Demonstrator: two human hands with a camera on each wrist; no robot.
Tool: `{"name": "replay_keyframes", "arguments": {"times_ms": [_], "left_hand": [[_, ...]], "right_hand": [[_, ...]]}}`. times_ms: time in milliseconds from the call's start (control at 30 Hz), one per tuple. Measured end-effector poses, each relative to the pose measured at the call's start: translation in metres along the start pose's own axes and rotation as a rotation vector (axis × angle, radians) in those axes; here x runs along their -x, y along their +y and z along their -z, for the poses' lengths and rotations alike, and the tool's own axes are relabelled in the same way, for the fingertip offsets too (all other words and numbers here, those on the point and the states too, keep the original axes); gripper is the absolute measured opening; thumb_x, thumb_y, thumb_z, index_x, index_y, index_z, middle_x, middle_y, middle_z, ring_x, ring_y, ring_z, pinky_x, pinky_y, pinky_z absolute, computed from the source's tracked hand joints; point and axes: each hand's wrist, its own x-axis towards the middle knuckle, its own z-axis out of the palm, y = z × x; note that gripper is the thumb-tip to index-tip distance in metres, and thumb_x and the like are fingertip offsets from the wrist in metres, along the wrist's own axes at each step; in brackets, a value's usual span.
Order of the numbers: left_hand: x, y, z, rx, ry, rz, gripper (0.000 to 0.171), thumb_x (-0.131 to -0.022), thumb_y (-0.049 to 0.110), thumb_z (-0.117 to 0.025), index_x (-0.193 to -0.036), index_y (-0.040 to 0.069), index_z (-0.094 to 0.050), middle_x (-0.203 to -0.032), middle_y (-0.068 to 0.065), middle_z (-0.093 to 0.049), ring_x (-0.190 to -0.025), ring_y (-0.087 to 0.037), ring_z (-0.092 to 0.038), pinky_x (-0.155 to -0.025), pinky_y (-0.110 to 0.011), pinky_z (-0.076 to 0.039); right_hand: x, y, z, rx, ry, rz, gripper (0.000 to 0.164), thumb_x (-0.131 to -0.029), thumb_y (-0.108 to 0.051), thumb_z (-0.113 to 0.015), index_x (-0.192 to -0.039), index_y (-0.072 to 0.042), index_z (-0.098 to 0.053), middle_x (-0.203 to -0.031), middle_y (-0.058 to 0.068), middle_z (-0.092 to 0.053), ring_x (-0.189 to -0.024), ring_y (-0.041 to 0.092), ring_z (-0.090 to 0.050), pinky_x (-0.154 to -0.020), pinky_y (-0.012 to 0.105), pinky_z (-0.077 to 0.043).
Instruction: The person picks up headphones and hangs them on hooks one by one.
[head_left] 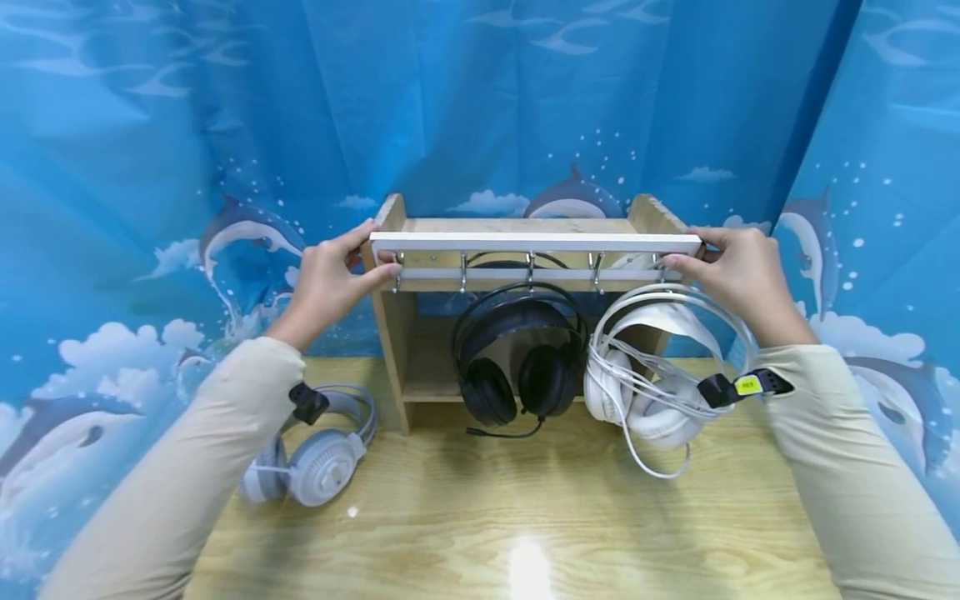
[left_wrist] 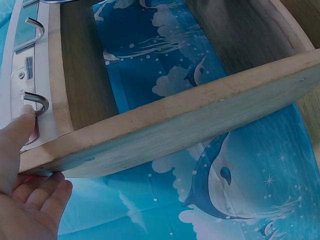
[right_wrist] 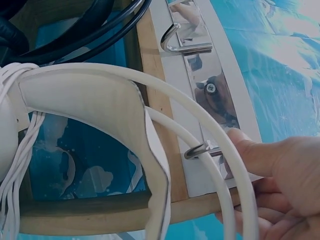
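A white hook rail [head_left: 536, 242] with a shiny metal strip and several hooks runs across the front top of a wooden shelf [head_left: 392, 350]. At its left end my left hand [head_left: 326, 275] grips it, thumb on the front by the end hook [left_wrist: 37, 102], fingers against the shelf's side panel. My right hand [head_left: 742, 267] holds the right end likewise, thumb on the metal strip [right_wrist: 212, 95]. A black headset [head_left: 489, 392] with a microphone hangs from the middle hook. White headphones [head_left: 667, 421], their cable bundled, hang from the rightmost hook, close beside my right hand.
Light grey headphones [head_left: 322, 471] lie on the wood-grain table [head_left: 420, 533], left of the shelf and below my left forearm. A blue dolphin-print curtain [head_left: 480, 100] hangs behind the shelf and along both sides.
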Motion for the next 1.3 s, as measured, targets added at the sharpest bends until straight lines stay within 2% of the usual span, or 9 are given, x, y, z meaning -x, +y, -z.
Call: {"name": "replay_keyframes", "arguments": {"times_ms": [100,233,367,467,500,567,700,967,1300], "left_hand": [[0.000,0.000,-0.001,0.007,-0.005,0.005,0.074,-0.084,0.041,-0.072,-0.146,0.017,-0.040,-0.136,-0.015,-0.055,-0.093,-0.027,-0.059,-0.072,-0.039,-0.046],[0.001,0.000,0.000,0.036,-0.016,0.012,0.075,-0.084,0.041,-0.072,-0.147,0.017,-0.040,-0.140,-0.014,-0.051,-0.109,-0.029,-0.060,-0.084,-0.043,-0.051],[0.004,-0.001,0.005,0.041,-0.021,0.024,0.073,-0.084,0.044,-0.071,-0.146,0.018,-0.042,-0.137,-0.017,-0.053,-0.116,-0.033,-0.056,-0.086,-0.044,-0.048],[0.007,-0.004,0.010,0.027,-0.032,0.050,0.073,-0.084,0.047,-0.069,-0.146,0.019,-0.043,-0.125,-0.023,-0.059,-0.124,-0.035,-0.050,-0.087,-0.045,-0.045],[0.007,-0.006,0.011,0.018,-0.039,0.060,0.073,-0.085,0.047,-0.069,-0.146,0.019,-0.043,-0.136,-0.021,-0.052,-0.128,-0.035,-0.046,-0.091,-0.047,-0.044],[0.010,-0.013,0.014,0.011,-0.060,0.079,0.072,-0.086,0.047,-0.068,-0.146,0.018,-0.042,-0.137,-0.022,-0.051,-0.128,-0.035,-0.047,-0.095,-0.048,-0.044],[0.018,-0.029,0.017,-0.020,-0.112,0.103,0.070,-0.089,0.043,-0.066,-0.146,0.012,-0.041,-0.147,-0.017,-0.040,-0.118,-0.039,-0.053,-0.091,-0.050,-0.047],[0.036,-0.064,0.022,-0.074,-0.257,0.183,0.074,-0.092,0.047,-0.061,-0.148,0.005,-0.035,-0.148,-0.023,-0.036,-0.116,-0.044,-0.051,-0.085,-0.052,-0.046],[0.055,-0.096,0.019,-0.101,-0.326,0.209,0.077,-0.093,0.048,-0.058,-0.148,0.000,-0.033,-0.147,-0.028,-0.033,-0.128,-0.050,-0.037,-0.097,-0.061,-0.036]], "right_hand": [[0.001,0.001,0.000,0.000,-0.002,-0.001,0.061,-0.086,-0.042,-0.070,-0.130,-0.001,-0.059,-0.101,0.026,-0.067,-0.074,0.024,-0.054,-0.047,0.027,-0.037],[0.001,0.002,-0.001,-0.011,-0.002,-0.006,0.061,-0.086,-0.042,-0.070,-0.130,-0.001,-0.059,-0.103,0.027,-0.067,-0.076,0.024,-0.055,-0.046,0.028,-0.037],[0.001,0.002,-0.001,-0.019,-0.001,-0.013,0.063,-0.085,-0.044,-0.070,-0.130,-0.002,-0.059,-0.106,0.026,-0.067,-0.079,0.024,-0.055,-0.047,0.027,-0.037],[0.000,0.001,0.000,-0.023,-0.002,-0.017,0.064,-0.084,-0.045,-0.070,-0.130,-0.002,-0.060,-0.106,0.026,-0.067,-0.079,0.021,-0.057,-0.047,0.025,-0.040],[0.000,0.001,0.000,-0.024,-0.003,-0.018,0.064,-0.084,-0.045,-0.070,-0.130,-0.002,-0.060,-0.106,0.026,-0.067,-0.077,0.018,-0.057,-0.047,0.025,-0.040],[0.000,0.001,0.001,-0.024,-0.004,-0.017,0.063,-0.084,-0.045,-0.071,-0.130,-0.002,-0.059,-0.105,0.026,-0.067,-0.072,0.011,-0.057,-0.048,0.024,-0.042],[0.000,0.002,0.002,-0.025,-0.004,-0.010,0.063,-0.084,-0.043,-0.071,-0.130,-0.002,-0.060,-0.104,0.026,-0.067,-0.066,0.001,-0.053,-0.048,0.024,-0.043],[0.000,0.002,0.001,-0.019,0.008,-0.007,0.062,-0.085,-0.044,-0.071,-0.129,-0.002,-0.060,-0.102,0.026,-0.068,-0.071,0.020,-0.055,-0.045,0.028,-0.038],[0.001,0.001,-0.003,-0.021,0.002,-0.030,0.063,-0.085,-0.043,-0.070,-0.130,-0.001,-0.058,-0.106,0.027,-0.066,-0.077,0.025,-0.055,-0.045,0.028,-0.038]]}}
